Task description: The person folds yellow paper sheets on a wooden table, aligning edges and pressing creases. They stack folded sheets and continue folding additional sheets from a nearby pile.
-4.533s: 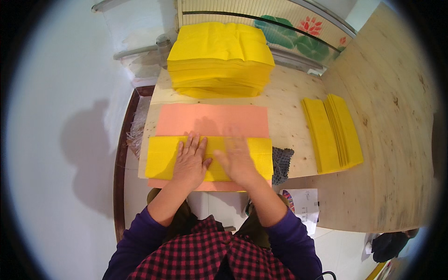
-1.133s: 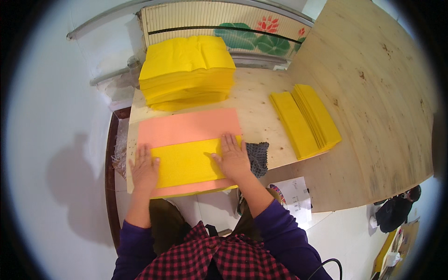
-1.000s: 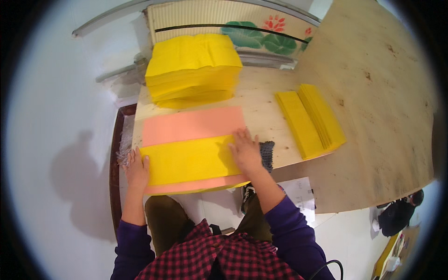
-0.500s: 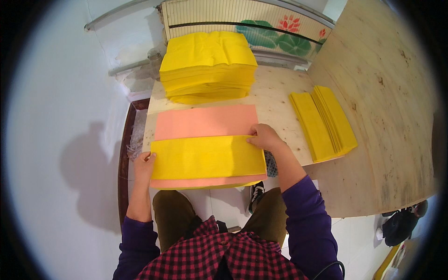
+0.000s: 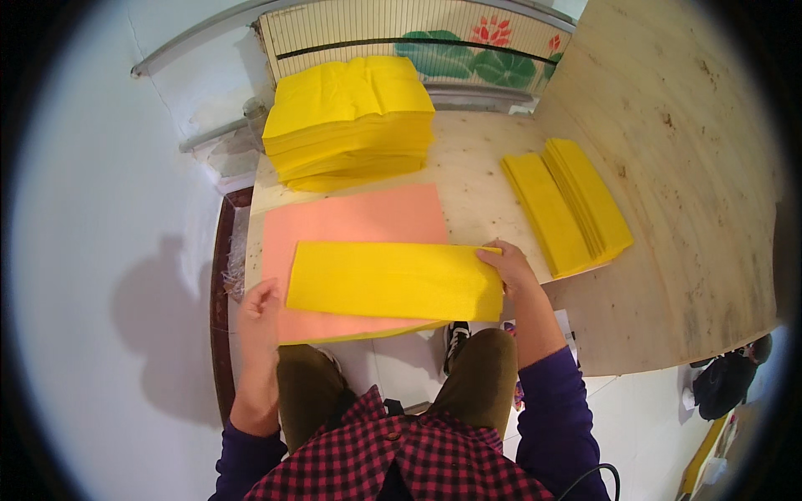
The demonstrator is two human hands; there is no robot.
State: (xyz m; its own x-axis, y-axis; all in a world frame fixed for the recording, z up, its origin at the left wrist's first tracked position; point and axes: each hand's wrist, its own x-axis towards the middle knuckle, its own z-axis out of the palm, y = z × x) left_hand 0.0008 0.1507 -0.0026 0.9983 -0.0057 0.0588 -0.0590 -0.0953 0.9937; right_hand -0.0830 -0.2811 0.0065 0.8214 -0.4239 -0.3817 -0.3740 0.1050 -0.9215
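A folded yellow cloth [image 5: 393, 280], a long strip, lies over a pink sheet [image 5: 351, 219] at the near edge of the wooden table. At the strip's right end my right hand [image 5: 511, 265] grips it, thumb on top and the other fingers underneath. My left hand [image 5: 261, 307] is beside the pink sheet's left edge, apart from the strip. Its fingers are loosely bent, with nothing seen in them. More yellow material shows under the pink sheet along its front edge.
A tall stack of yellow cloths [image 5: 351, 125] stands at the table's back left. Folded yellow cloths [image 5: 572, 204] lie in two rows at the right, near an upright wooden board [image 5: 668, 192]. A white wall [image 5: 109, 209] is on the left.
The yellow strip has shifted right over the pink sheet and turned slightly, with my right hand holding its end. My left hand has let go of the strip.
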